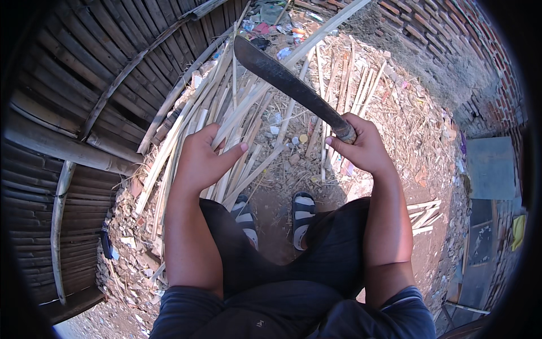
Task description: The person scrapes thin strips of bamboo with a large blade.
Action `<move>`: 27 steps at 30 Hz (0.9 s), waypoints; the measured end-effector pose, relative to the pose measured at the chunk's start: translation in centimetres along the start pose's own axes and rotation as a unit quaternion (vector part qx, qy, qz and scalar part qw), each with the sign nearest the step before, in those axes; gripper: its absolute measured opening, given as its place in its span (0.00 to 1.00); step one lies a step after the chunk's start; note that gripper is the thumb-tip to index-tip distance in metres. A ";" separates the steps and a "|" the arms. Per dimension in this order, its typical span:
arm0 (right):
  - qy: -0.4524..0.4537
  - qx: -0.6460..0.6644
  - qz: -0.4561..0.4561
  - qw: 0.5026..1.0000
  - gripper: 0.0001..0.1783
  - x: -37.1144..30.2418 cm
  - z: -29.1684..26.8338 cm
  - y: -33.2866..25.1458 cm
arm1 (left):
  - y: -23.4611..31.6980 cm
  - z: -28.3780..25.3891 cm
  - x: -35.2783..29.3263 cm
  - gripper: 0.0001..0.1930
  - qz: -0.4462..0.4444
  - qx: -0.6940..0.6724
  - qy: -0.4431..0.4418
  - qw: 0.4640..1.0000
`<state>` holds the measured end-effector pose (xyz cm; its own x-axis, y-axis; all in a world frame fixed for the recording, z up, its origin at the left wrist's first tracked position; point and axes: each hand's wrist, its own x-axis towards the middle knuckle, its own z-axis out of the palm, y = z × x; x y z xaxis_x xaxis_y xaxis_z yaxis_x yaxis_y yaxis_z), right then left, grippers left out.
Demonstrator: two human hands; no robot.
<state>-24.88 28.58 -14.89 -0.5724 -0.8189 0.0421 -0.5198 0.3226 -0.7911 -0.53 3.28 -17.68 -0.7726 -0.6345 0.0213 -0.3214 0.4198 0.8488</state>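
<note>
My right hand (364, 146) is closed round the handle of a machete (299, 93) with a dark, worn blade. The blade points up and to the left and crosses in front of a long, pale bamboo strip (326, 30). My left hand (197, 161) grips this strip near its lower end, thumb stretched out to the right. From there the strip slants away to the upper right. I cannot tell whether blade and strip touch. Beneath my left hand lie many loose bamboo strips (169, 161) on the ground.
A bamboo-slat wall (68, 68) stands at the left, and a brick wall (418, 28) at the far right. Shavings and litter (412, 118) cover the ground. A few short strips (423, 217) lie right of my knee. My sandalled feet (304, 217) are below my hands.
</note>
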 end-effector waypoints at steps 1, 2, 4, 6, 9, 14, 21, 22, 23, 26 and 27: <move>-0.009 -0.014 -0.002 1.000 0.16 0.1 0.4 -0.4 | -0.4 0.2 0.1 0.21 0.008 -0.011 0.004 1.000; -0.018 -0.029 -0.005 0.999 0.16 0.1 0.7 -0.8 | -0.6 0.3 0.1 0.21 0.017 -0.023 0.007 1.000; -0.026 -0.041 -0.007 0.999 0.17 0.1 0.9 -0.8 | 1.1 0.2 -0.2 0.19 -0.005 -0.020 -0.018 1.000; -0.023 -0.036 -0.012 0.999 0.18 0.2 1.1 -0.7 | 1.4 0.1 -0.3 0.17 -0.015 -0.008 -0.033 0.999; 0.007 0.041 0.006 0.999 0.17 0.2 1.0 -0.2 | 0.7 0.2 -0.1 0.18 -0.014 0.020 -0.037 0.999; 0.021 0.231 0.048 0.972 0.16 0.0 1.4 0.1 | 0.7 0.9 0.0 0.18 0.016 0.037 -0.036 0.999; 0.010 0.332 0.032 0.943 0.17 0.4 2.9 -2.1 | 1.9 1.9 -0.2 0.21 -0.014 0.044 -0.078 0.996; -0.003 0.335 0.032 0.942 0.17 0.4 3.0 -2.0 | 2.1 2.0 -0.2 0.21 -0.016 0.052 -0.087 0.995; 0.013 0.320 0.038 0.946 0.17 0.4 3.4 -2.1 | 2.2 2.1 -0.2 0.21 -0.017 0.059 -0.096 0.994; 0.013 0.323 0.018 0.946 0.17 0.5 3.5 -2.4 | 2.1 2.7 -0.2 0.22 -0.003 0.045 -0.120 0.992; 0.016 0.321 0.009 0.947 0.17 0.6 3.5 -2.4 | 2.0 2.9 -0.2 0.22 0.018 0.043 -0.108 0.993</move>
<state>-21.74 25.69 -15.15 -0.6010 -0.7985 0.0353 -0.0223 -0.0275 -0.9994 -2.56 6.14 -17.56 -0.8808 -0.4684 -0.0698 -0.3295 0.5004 0.8006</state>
